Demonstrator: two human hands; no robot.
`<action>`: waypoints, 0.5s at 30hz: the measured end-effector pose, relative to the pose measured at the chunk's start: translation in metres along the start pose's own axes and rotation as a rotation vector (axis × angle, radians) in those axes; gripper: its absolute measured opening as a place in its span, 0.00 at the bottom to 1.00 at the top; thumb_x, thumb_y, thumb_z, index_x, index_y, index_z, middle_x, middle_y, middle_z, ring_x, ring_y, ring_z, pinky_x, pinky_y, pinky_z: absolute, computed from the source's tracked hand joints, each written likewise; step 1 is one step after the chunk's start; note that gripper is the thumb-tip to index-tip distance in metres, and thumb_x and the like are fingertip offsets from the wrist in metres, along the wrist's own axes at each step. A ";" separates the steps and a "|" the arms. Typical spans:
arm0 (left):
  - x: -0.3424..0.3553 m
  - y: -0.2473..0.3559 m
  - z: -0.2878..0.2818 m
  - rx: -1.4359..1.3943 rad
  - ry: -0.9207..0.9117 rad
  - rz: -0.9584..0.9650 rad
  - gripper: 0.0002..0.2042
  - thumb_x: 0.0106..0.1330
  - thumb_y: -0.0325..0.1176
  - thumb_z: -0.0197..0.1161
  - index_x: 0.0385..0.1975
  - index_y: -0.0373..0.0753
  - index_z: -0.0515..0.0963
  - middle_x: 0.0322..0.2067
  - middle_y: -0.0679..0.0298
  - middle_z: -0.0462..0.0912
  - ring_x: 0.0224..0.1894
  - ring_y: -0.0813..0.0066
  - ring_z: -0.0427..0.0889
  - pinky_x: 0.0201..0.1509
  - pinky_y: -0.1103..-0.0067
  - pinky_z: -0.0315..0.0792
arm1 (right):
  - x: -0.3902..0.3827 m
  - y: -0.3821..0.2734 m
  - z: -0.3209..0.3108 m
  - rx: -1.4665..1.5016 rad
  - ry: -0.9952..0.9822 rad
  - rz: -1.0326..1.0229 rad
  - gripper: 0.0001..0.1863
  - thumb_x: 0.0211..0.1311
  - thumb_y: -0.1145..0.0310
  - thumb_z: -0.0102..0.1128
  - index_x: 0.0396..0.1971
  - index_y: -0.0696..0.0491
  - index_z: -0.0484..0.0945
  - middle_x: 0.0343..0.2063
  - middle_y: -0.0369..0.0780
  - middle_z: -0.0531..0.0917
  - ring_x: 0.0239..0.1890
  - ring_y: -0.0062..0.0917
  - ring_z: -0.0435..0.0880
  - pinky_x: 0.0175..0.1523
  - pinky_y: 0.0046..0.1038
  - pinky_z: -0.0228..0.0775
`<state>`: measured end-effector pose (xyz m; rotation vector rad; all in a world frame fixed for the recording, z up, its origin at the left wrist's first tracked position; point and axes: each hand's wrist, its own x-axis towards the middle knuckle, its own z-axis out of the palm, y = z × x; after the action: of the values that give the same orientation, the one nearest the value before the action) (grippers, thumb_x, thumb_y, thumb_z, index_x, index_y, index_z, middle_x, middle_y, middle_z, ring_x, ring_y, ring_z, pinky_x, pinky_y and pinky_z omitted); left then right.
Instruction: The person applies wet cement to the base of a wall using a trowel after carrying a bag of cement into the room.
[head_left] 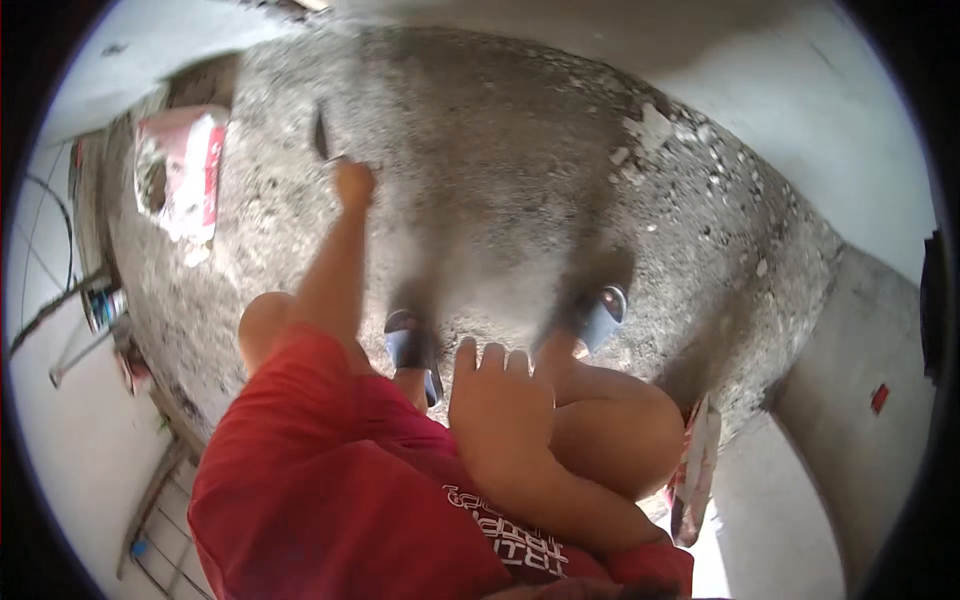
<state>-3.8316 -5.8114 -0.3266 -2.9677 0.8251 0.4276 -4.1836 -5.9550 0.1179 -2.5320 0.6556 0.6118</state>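
My left hand [355, 186] reaches forward over the rough grey floor, its fingers closed around the handle of a trowel [320, 135]. The trowel's narrow, dark, pointed blade is seen nearly edge-on, just ahead and to the left of the fist. Whether the blade touches the floor, I cannot tell. Bent in front of my body, my right hand [503, 405] holds nothing. Its fingers stretch forward, slightly apart, beside my bent right knee.
A torn white and red bag [185, 175] lies on the floor [480, 170] at the far left. Pale rubble [650, 130] is scattered along the wall [800, 100] at the right. My sandalled feet stand below my hands. A metal rack [165, 520] is at the near left.
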 end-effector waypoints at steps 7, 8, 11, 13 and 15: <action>-0.091 0.228 0.035 0.124 -0.220 0.139 0.21 0.65 0.44 0.58 0.49 0.35 0.81 0.50 0.47 0.80 0.56 0.51 0.77 0.61 0.60 0.68 | -0.026 -0.003 -0.009 0.070 -0.056 0.128 0.14 0.61 0.67 0.51 0.42 0.57 0.80 0.32 0.41 0.83 0.38 0.31 0.81 0.50 0.44 0.67; -0.116 0.245 0.031 0.049 -0.243 0.091 0.20 0.64 0.44 0.58 0.47 0.34 0.81 0.49 0.47 0.81 0.54 0.50 0.78 0.59 0.59 0.70 | -0.023 0.001 -0.004 0.126 -0.088 0.086 0.14 0.61 0.67 0.51 0.42 0.57 0.80 0.31 0.41 0.83 0.38 0.31 0.81 0.50 0.45 0.67; -0.140 0.303 -0.010 -0.210 -0.292 0.168 0.18 0.63 0.42 0.57 0.42 0.33 0.82 0.46 0.46 0.82 0.51 0.49 0.80 0.54 0.57 0.73 | -0.026 0.002 -0.024 0.083 0.066 0.048 0.16 0.61 0.67 0.50 0.45 0.58 0.80 0.33 0.41 0.83 0.37 0.32 0.81 0.48 0.46 0.68; -0.121 0.318 -0.053 -0.238 -0.320 0.412 0.18 0.64 0.42 0.56 0.41 0.33 0.82 0.45 0.45 0.82 0.51 0.49 0.80 0.53 0.56 0.73 | -0.033 0.015 -0.022 0.062 0.100 0.123 0.17 0.62 0.66 0.50 0.47 0.56 0.79 0.34 0.41 0.83 0.37 0.32 0.81 0.48 0.46 0.68; -0.028 0.255 -0.067 0.009 -0.228 0.378 0.14 0.63 0.40 0.58 0.39 0.37 0.83 0.41 0.48 0.84 0.45 0.52 0.83 0.48 0.59 0.76 | -0.035 0.015 -0.024 0.102 0.118 0.106 0.18 0.62 0.65 0.50 0.49 0.55 0.79 0.35 0.41 0.82 0.37 0.32 0.81 0.48 0.47 0.69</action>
<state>-3.9677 -6.0235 -0.2434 -2.6788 1.3508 0.7540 -4.2120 -5.9677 0.1507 -2.4646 0.8456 0.4555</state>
